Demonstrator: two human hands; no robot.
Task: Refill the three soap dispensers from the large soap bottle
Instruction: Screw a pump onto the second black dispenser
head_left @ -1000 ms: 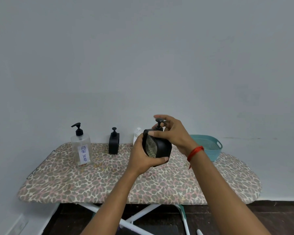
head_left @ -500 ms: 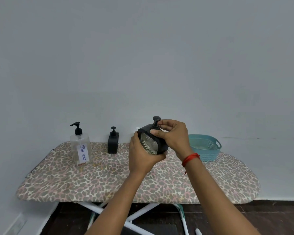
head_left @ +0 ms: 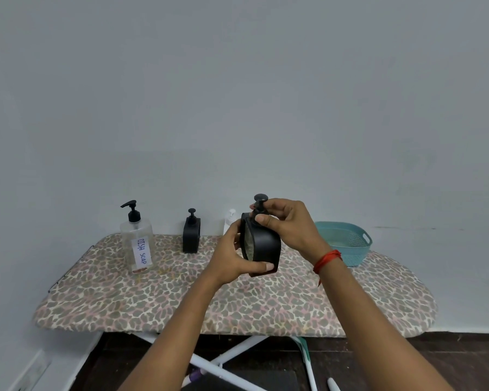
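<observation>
A black square soap dispenser (head_left: 264, 245) is held up above the ironing board (head_left: 181, 300). My left hand (head_left: 235, 256) grips its body from the left and underneath. My right hand (head_left: 290, 227) pinches the black pump at its neck, just under the pump head (head_left: 260, 198). A large clear bottle (head_left: 137, 241) labelled DISH SOAP, with a black pump, stands at the back left of the board. A second black dispenser (head_left: 191, 234) stands to its right. A white dispenser (head_left: 229, 220) shows only partly behind my left hand.
A teal plastic basket (head_left: 343, 241) sits at the back right of the board, close to the wall. The board's white legs (head_left: 226, 359) cross below over a dark floor. A red thread band circles my right wrist.
The held dispenser has turned more upright, from tilted with its base towards the camera. Both hands stayed on it and shifted slightly with the view.
</observation>
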